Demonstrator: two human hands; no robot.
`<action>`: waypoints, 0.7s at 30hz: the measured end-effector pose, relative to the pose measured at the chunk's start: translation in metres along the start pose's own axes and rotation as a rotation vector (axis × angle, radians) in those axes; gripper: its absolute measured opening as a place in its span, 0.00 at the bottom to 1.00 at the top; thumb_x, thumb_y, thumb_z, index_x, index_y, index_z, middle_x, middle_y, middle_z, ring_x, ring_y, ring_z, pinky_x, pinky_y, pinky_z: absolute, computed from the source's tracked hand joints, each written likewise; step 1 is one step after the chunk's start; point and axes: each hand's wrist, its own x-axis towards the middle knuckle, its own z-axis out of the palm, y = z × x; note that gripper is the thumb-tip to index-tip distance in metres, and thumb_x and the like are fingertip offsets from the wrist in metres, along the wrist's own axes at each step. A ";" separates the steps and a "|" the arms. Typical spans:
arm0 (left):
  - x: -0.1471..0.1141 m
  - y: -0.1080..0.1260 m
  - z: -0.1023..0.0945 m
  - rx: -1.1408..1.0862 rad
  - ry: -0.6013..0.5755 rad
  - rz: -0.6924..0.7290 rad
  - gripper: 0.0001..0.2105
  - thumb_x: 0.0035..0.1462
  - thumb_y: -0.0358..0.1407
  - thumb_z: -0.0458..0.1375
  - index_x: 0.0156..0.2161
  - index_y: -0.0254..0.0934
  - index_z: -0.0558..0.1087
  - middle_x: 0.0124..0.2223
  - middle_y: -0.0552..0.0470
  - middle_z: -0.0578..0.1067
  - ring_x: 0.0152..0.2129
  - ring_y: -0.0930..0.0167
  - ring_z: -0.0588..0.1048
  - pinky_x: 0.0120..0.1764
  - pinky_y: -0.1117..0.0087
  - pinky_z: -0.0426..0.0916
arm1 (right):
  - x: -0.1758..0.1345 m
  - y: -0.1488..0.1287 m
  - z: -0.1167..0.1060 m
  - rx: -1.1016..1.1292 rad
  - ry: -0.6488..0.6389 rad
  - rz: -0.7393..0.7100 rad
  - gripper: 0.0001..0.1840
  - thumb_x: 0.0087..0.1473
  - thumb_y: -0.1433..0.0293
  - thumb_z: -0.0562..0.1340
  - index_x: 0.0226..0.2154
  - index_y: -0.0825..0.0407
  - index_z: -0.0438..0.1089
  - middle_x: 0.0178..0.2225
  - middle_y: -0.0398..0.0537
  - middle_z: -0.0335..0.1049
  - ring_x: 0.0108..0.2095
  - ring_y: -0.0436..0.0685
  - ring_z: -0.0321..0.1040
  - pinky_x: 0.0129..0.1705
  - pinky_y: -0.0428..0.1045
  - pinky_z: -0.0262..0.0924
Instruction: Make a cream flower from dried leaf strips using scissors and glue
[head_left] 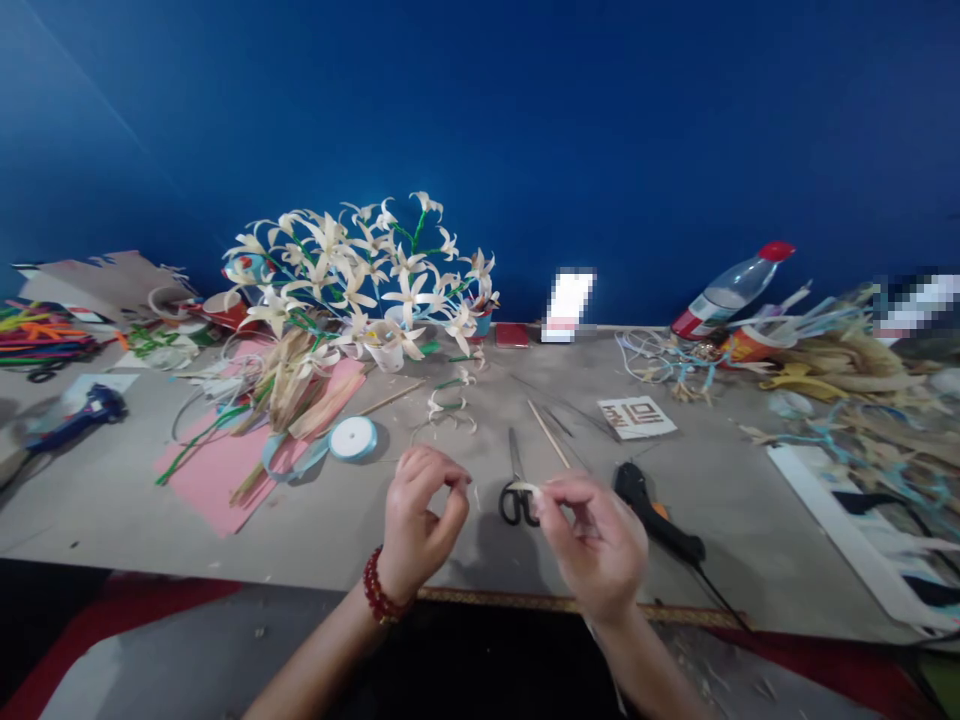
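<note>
Over the front middle of the table, my left hand is closed in a pinch, thumb and forefinger nearly meeting. Whatever lies between those fingertips is too small to make out. A small pale strip, resembling the petals of the flowers behind, sticks out leftward from the pinched fingers of my right hand. Below that strip, black-handled scissors lie on the table, blades pointing away. Beyond my hands are several small green-stemmed pieces with pale curled petals. A thin wooden stick lies near the scissors.
Cream flowers in cups stand along the blue wall. Left are a ribbon spool, pink paper and a blue glue gun. Right are a black glue gun, a power strip and a tilted bottle.
</note>
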 end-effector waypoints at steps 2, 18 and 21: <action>0.003 0.005 0.000 -0.103 -0.099 -0.024 0.05 0.58 0.29 0.55 0.36 0.39 0.73 0.32 0.50 0.77 0.32 0.66 0.75 0.50 0.57 0.66 | 0.001 0.000 0.002 0.008 -0.044 0.010 0.07 0.56 0.77 0.63 0.32 0.48 0.70 0.29 0.44 0.73 0.27 0.53 0.71 0.31 0.47 0.68; -0.006 0.001 0.014 -0.083 -0.038 -0.081 0.06 0.60 0.28 0.52 0.33 0.39 0.69 0.30 0.52 0.73 0.32 0.67 0.73 0.52 0.57 0.66 | -0.005 0.004 0.007 0.046 0.035 0.015 0.07 0.56 0.77 0.63 0.33 0.48 0.70 0.29 0.46 0.73 0.28 0.54 0.72 0.31 0.49 0.69; -0.002 0.009 0.010 -0.148 -0.127 -0.042 0.04 0.60 0.29 0.53 0.37 0.39 0.70 0.33 0.51 0.75 0.33 0.67 0.74 0.54 0.55 0.64 | -0.005 0.004 0.008 0.071 -0.017 0.037 0.07 0.56 0.76 0.63 0.32 0.48 0.70 0.28 0.45 0.73 0.29 0.54 0.73 0.31 0.48 0.70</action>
